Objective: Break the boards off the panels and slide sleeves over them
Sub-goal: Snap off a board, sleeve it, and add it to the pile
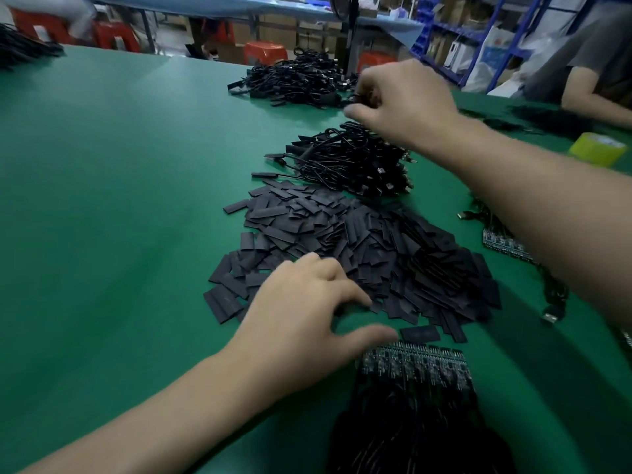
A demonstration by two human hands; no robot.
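Head view: left hand (305, 313) atop sleeves (393, 241)

left hand (301, 302) on sleeves (393, 248) | right hand (400, 97) pinches cable (353, 97)

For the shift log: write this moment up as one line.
left hand: open, fingers on sleeve pile | right hand: pinches black cable by far cable heap | board panel: beside left thumb
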